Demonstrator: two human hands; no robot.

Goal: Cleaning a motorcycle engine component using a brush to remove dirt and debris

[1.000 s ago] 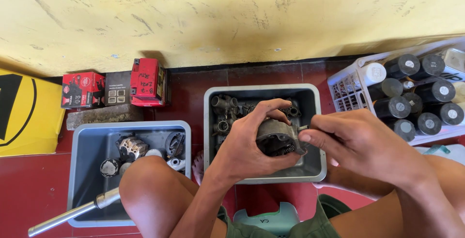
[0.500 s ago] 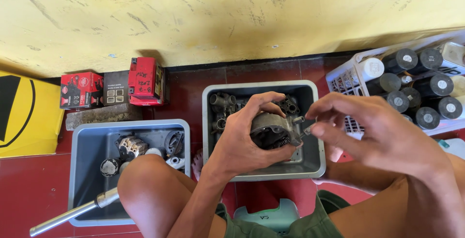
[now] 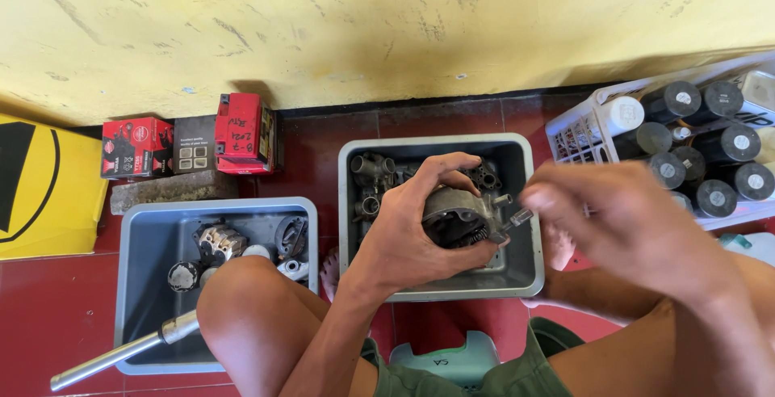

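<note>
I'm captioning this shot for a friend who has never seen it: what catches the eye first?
The left hand grips a grimy metal engine part over the middle grey tub, while the blurred right hand pinches a small piece at its edge. At right sits a white basket of dark capped cans; behind, a scuffed yellow wall.

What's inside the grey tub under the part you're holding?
Grey tub: metal fittings show at the back. The left hand and metal part cover its middle.

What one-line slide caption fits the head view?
Left hand grips a grey metal engine part over a grey tub; right hand pinches a small pin.
</note>
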